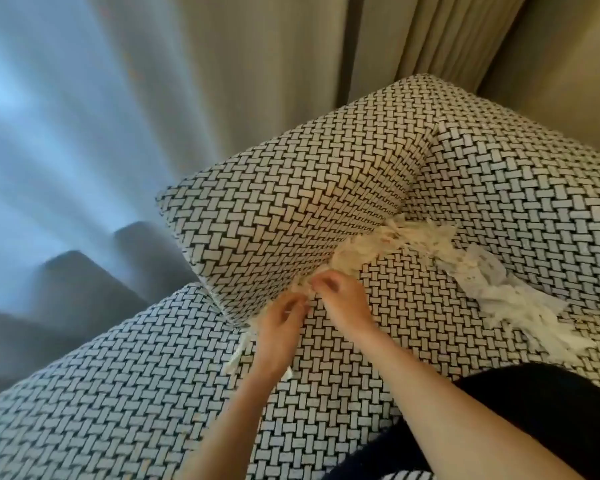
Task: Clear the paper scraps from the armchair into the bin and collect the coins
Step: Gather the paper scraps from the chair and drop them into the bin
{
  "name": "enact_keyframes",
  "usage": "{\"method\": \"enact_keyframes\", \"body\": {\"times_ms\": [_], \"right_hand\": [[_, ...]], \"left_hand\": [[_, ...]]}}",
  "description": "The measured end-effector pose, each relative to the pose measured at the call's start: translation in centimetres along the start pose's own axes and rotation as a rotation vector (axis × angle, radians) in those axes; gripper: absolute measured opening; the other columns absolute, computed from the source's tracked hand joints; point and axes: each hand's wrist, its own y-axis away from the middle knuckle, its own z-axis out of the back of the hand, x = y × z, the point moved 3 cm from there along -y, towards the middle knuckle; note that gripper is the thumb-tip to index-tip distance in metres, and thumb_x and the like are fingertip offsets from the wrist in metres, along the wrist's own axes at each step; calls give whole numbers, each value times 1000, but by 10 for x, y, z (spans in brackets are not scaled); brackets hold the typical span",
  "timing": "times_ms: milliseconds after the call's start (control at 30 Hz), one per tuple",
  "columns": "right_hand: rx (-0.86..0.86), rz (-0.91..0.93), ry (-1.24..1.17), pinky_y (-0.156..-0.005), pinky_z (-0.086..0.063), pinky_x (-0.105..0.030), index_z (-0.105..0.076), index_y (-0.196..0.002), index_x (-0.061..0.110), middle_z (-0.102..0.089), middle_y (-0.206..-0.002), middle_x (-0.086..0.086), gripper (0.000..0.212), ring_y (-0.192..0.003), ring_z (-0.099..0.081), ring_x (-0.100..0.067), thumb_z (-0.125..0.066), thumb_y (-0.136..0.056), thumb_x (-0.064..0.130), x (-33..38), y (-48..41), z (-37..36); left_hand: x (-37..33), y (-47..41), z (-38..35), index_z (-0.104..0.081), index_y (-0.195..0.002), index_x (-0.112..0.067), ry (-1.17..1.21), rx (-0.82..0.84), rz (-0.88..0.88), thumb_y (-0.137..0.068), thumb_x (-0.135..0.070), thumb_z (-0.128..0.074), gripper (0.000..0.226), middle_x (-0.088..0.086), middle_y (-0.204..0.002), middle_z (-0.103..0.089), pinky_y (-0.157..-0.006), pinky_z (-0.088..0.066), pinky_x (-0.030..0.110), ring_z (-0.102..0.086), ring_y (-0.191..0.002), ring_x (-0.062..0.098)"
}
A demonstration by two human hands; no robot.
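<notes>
Fingers [321,284] of right hand [340,303] curled down at the seam between seat and cushion, tips pressed into the near end of the paper scraps [388,244]; pinched on a shred or just touching, cannot tell. Left hand [279,329] just beside it, fingertips bunched together at the same spot, thin white sliver showing between them, so closed on a shred of paper. Both forearms bare, reaching in from lower right. Head view only: armchair [118,410] in black-and-white basket-weave fabric, seat in foreground, loose cushion [291,202] of the same fabric standing tilted against the back. Scraps packed along the crease behind the seat, cream pile at centre, whiter lacy pile [506,299] further right spilling onto the seat. Two stray strips [238,355] hanging at the seat edge below left hand, another small bit near left wrist. Dark clothing [534,403] at lower right. Sheer curtain [66,133] at left, beige drapes [413,39] behind the chair. Grey upholstered shape [66,285] at left, blurred.
</notes>
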Motion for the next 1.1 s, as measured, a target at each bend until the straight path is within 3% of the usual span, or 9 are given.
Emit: {"method": "enact_keyframes", "body": {"times_ms": [167,267,400,467,567,700,867,967,1100], "right_hand": [[189,46,287,-93,-40,-24,-67,-107,17,-61,-117,1,19,-110,-53,-13,-58,-92,23,-16,18,-40],[240,115,438,-104,-34,-30,-61,-116,20,-54,-127,-1,29,-121,-45,-19,-63,-87,26,-20,28,-53],[489,146,658,-116,-17,-38,-38,-141,35,-13,-157,1,62,-142,-14,-25,-61,-86,18,-30,47,-65],[577,108,810,-118,-10,-45,-23,-146,42,9,-159,1,72,-146,4,-26,-59,-88,21,-39,53,-66],[644,69,945,-117,-3,-45,-8,-150,36,17,-158,-1,75,-145,15,-22,-55,-92,26,-49,59,-66],[602,99,900,-118,-5,-42,-8,-152,21,6,-160,6,74,-146,7,-17,-54,-93,23,-52,60,-65],[423,98,628,-117,-17,-29,-30,-148,17,-20,-157,3,60,-143,-22,-16,-54,-93,18,-48,56,-53],[350,80,535,-104,-21,-15,-41,-142,16,-33,-151,3,49,-135,-34,-14,-52,-95,15,-44,54,-45],[253,102,451,-90,-37,-16,-58,-128,15,-52,-136,2,34,-111,-57,-16,-53,-95,18,-35,52,-37]], "left_hand": [[43,26,23,-62,-98,-20,-82,-430,-29,-89,-14,-59,12,-6,-101,-62,-85,-44,26,-55,-99,10],[62,31,35,-56,-106,-20,-233,-589,21,-77,-8,-67,32,-3,-109,-55,-94,-37,35,-41,-109,16],[81,28,42,-46,-132,-19,-371,-500,169,-78,-13,-66,58,2,-130,-53,-107,-29,40,-35,-127,25],[85,25,38,-37,-142,-21,-460,-409,227,-84,-23,-63,63,-1,-142,-45,-114,-20,43,-22,-139,25],[86,22,29,-31,-145,-22,-523,-334,225,-90,-28,-56,61,-1,-148,-39,-117,-11,44,-9,-145,23],[83,16,24,-40,-141,-23,-514,-407,166,-92,-24,-54,51,-2,-139,-51,-114,-20,43,-24,-139,24],[78,5,20,-58,-118,-24,-400,-474,105,-92,-26,-54,26,-7,-113,-65,-99,-40,40,-55,-109,16],[77,4,21,-64,-110,-24,-337,-531,132,-93,-29,-53,20,-8,-98,-68,-88,-48,41,-61,-92,15],[77,8,22,-65,-114,-16,-224,-568,102,-94,-28,-52,26,-3,-108,-67,-90,-49,33,-59,-101,15]]}}
